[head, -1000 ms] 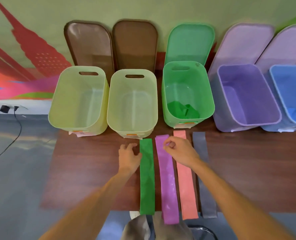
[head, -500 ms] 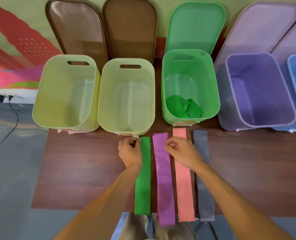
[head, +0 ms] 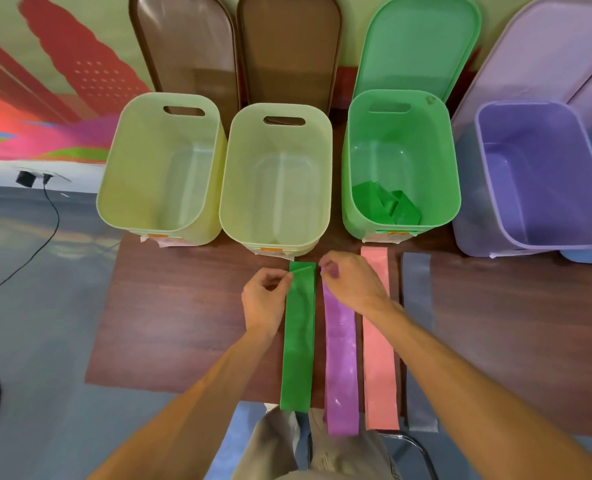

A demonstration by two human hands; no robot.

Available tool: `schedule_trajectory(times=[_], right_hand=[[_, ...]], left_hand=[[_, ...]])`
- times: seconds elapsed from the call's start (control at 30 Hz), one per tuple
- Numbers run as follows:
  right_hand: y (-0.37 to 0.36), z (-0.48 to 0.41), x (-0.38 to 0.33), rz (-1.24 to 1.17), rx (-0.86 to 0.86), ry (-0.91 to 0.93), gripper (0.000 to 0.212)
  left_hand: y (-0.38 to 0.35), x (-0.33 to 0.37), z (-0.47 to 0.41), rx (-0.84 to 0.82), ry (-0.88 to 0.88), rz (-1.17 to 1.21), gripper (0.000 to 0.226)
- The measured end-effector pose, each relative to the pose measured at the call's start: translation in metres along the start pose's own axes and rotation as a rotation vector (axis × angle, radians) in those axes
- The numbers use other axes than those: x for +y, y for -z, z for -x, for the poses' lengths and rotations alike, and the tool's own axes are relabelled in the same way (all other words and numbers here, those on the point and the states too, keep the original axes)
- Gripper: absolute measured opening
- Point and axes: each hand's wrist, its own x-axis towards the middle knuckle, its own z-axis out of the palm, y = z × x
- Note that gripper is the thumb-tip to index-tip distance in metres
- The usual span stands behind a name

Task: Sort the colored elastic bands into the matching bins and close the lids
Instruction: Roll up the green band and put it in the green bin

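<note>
Left fingers (head: 285, 278) pinch the green band's (head: 298, 341) top corner; right fingers (head: 329, 264) curl over the neighbouring purple band (head: 341, 358), grip unclear.

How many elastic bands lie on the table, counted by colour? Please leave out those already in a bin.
green flat elastic band: 1
purple flat elastic band: 1
pink flat elastic band: 1
grey flat elastic band: 1
Total: 4

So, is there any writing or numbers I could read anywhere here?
No text is readable.
Orange labels on the fronts of the left yellow bin, middle yellow bin and green bin: too small and blurred to read.
Nothing else shows writing.
</note>
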Motion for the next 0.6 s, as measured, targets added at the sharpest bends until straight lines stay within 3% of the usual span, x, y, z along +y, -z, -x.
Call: schedule_trajectory(times=[0.2, 0.3, 0.4, 0.5, 0.6], right_hand=[[-0.015, -0.012, -0.021, 0.266, -0.006, 0.058, 0.034], [-0.023, -0.012, -0.027, 0.352, -0.042, 0.06, 0.03], [-0.029, -0.011, -0.031, 0.436, 0.009, 0.078, 0.026], [-0.036, -0.009, -0.036, 0.454, 0.056, 0.062, 0.025], [-0.041, -0.006, -0.041, 0.431, 0.066, 0.011, 0.024]], left_hand=[[0.041, 0.005, 0.001, -0.117, -0.093, -0.058, 0.013], [0.061, 0.009, -0.001, -0.144, -0.077, -0.071, 0.011], [0.077, 0.011, -0.003, -0.195, -0.054, -0.154, 0.022], [0.092, 0.008, -0.004, -0.278, -0.07, -0.302, 0.032], [0.105, 0.004, 0.0, -0.347, -0.076, -0.377, 0.028]])
